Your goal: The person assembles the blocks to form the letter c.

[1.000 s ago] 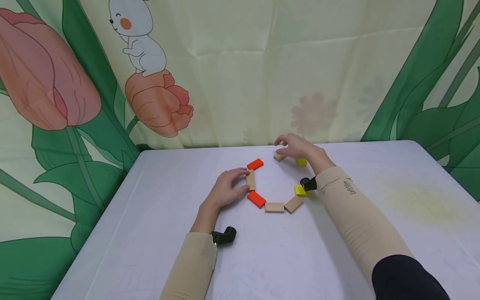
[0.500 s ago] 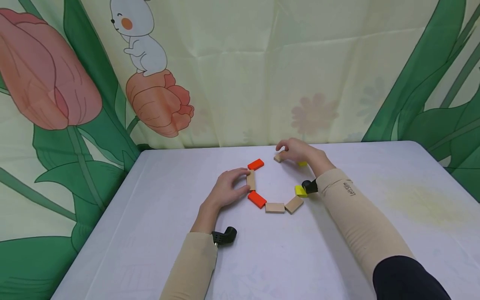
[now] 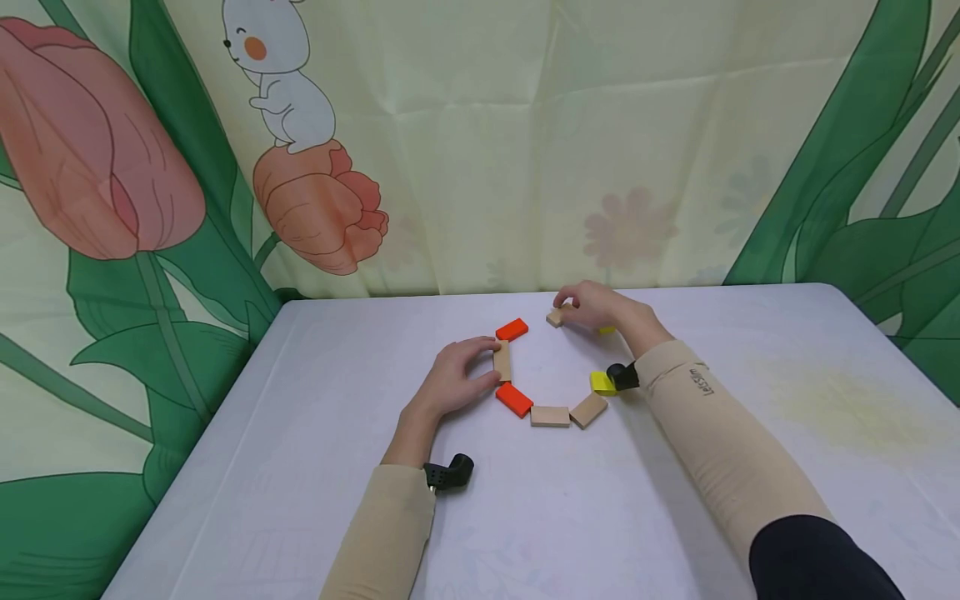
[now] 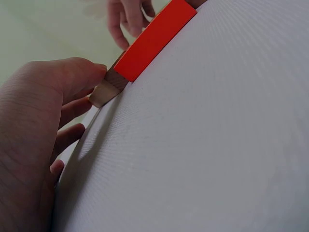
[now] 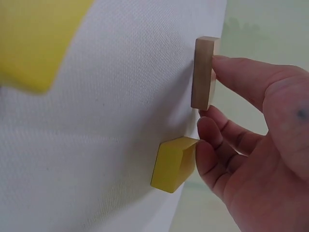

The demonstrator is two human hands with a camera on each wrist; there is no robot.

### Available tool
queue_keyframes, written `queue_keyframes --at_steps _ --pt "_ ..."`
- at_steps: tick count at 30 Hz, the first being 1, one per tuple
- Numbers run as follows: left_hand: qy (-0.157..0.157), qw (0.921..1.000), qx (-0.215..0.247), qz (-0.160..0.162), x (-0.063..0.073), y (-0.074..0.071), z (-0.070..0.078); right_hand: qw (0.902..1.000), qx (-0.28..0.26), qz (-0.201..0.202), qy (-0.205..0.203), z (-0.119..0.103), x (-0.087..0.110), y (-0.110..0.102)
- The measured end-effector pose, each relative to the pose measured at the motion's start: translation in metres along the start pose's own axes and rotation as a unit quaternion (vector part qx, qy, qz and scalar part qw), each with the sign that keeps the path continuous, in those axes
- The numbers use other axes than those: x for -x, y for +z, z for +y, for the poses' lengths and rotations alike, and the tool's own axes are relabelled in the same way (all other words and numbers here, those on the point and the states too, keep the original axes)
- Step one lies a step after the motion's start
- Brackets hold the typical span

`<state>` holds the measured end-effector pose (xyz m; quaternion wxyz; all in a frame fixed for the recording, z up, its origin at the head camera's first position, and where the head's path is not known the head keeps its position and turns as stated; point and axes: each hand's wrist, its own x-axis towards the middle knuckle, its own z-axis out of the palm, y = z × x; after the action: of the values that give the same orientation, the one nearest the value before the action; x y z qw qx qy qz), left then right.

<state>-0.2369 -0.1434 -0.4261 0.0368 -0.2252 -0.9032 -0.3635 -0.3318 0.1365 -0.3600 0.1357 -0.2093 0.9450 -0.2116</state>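
Observation:
In the head view my left hand point(image 3: 456, 375) spans a plain wooden block point(image 3: 502, 362) at the left of a ring of blocks. Its thumb and a fingertip lie at that block's two ends. Against the thumb's end sits a red block point(image 4: 154, 41), seen close in the left wrist view. At the far side my right hand point(image 3: 596, 307) pinches another wooden block point(image 5: 203, 72), thumb on its face, part of the grip hidden behind it. Just beside the lower fingers in the right wrist view is a yellow block point(image 5: 173, 164).
A second red block point(image 3: 512, 330) lies at the ring's far left. Nearer me are a wooden block point(image 3: 550, 417), a slanted wooden block point(image 3: 588, 410) and a yellow block point(image 3: 602, 383), with the right wrist camera close over it. Behind the white table point(image 3: 300, 417) hangs a printed curtain point(image 3: 465, 167).
My right hand has shifted slightly toward me with its wooden block, covering more of the far yellow block. My left hand stays in place.

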Motion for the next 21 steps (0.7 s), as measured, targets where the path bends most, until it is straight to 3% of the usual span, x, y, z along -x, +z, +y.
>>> queue_keyframes --at_steps 21 --pt "-0.008 1.0 -0.003 -0.002 0.0001 0.0003 -0.0002 0.9997 0.02 -0.011 -0.009 0.0004 0.0009 0.0003"
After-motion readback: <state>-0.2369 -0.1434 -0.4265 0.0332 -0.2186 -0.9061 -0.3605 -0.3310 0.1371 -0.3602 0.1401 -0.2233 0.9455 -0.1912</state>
